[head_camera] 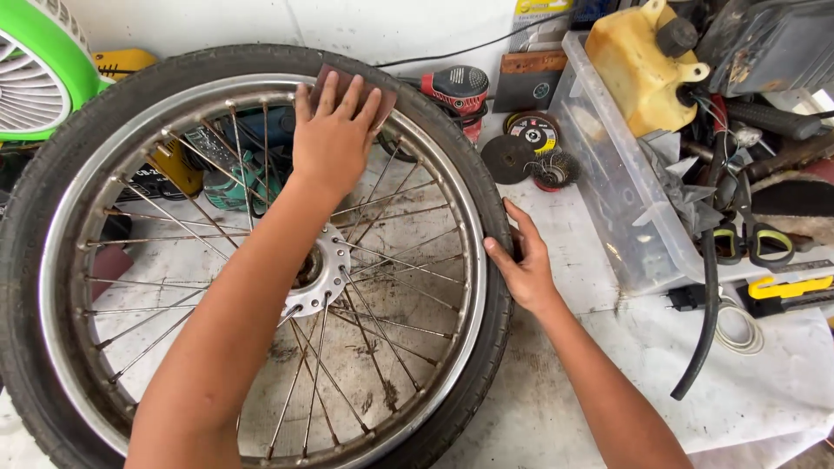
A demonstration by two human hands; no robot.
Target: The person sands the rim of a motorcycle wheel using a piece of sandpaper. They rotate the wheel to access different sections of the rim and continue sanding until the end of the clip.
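The spoked wheel [252, 260] lies flat on the bench [608, 382], filling the left of the frame. My left hand [334, 139] presses a brown sanding sheet [347, 87] flat against the rim at upper centre; my right hand [521, 265] grips the tyre's right edge. I judge the sanding partly done: the spokes look rusty. Grinding discs [530, 148] sit upper right.

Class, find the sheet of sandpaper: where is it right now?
The sandpaper lies under the left hand, pressed on the wheel rim's far side.
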